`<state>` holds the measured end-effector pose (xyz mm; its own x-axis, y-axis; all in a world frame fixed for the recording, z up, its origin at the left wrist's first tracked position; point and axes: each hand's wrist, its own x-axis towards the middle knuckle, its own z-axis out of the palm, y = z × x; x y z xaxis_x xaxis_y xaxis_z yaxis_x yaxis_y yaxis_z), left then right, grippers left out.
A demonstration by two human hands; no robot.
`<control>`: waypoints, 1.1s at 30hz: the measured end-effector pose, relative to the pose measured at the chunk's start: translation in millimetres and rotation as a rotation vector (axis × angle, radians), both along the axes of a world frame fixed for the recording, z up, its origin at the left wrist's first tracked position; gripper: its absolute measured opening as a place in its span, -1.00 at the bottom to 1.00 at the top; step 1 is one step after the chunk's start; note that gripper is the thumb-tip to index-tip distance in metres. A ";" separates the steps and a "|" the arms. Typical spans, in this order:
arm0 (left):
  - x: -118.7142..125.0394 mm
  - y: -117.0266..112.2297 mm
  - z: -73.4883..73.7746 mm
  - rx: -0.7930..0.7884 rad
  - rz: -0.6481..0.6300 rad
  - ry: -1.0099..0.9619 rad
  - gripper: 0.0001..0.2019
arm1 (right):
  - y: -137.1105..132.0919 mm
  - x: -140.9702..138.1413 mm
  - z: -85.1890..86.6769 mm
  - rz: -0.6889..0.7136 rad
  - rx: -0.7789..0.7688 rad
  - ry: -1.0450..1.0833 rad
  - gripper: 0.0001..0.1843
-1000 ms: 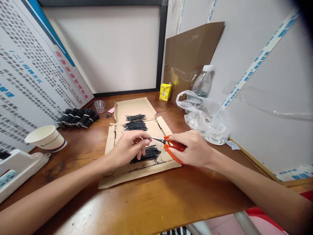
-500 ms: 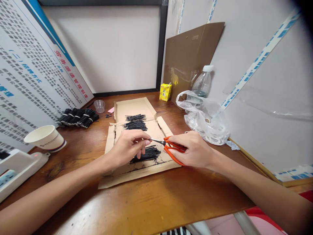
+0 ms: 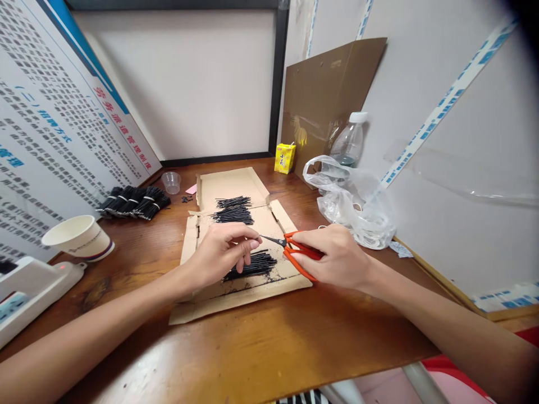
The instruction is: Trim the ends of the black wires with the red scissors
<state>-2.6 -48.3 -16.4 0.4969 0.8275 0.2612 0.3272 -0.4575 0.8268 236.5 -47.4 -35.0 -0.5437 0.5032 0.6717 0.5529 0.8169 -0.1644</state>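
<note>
My left hand [image 3: 223,252] is closed in a pinch over a flattened cardboard sheet [image 3: 236,297], holding a thin black piece I can barely see at its fingertips. My right hand [image 3: 337,255] grips orange-handled scissors [image 3: 295,249], whose dark blades point left and meet the left fingertips. A loose heap of short black wire pieces [image 3: 252,264] lies on the cardboard just under my left hand. A second heap of black pieces [image 3: 233,210] lies farther back on the cardboard.
Banded bundles of black wires [image 3: 135,202] lie at the left, near a small clear cup [image 3: 171,181]. A paper cup [image 3: 80,238] and a white power strip [image 3: 29,292] sit at the far left. A plastic bag [image 3: 353,207], bottle [image 3: 349,143], yellow carton [image 3: 285,157] and cardboard box [image 3: 328,95] stand at the right.
The scissors and my right hand have shifted very slightly to the right and up. My left hand stays pinched in place.
</note>
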 end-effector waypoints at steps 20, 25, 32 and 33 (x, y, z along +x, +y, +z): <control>-1.5 1.4 1.1 0.122 -0.033 0.051 -0.86 | -0.9 1.0 2.1 0.016 -0.042 -0.010 -0.82; -2.4 2.7 -0.3 0.100 -0.039 0.022 -0.86 | -2.4 1.5 1.9 0.002 -0.008 -0.035 -0.75; -1.4 1.0 1.2 0.082 -0.035 -0.005 -0.86 | -3.6 -0.1 2.1 0.004 0.022 0.003 -0.78; -0.9 0.7 1.4 0.076 -0.033 -0.010 -0.86 | -3.5 -0.8 2.1 0.007 0.018 0.015 -0.79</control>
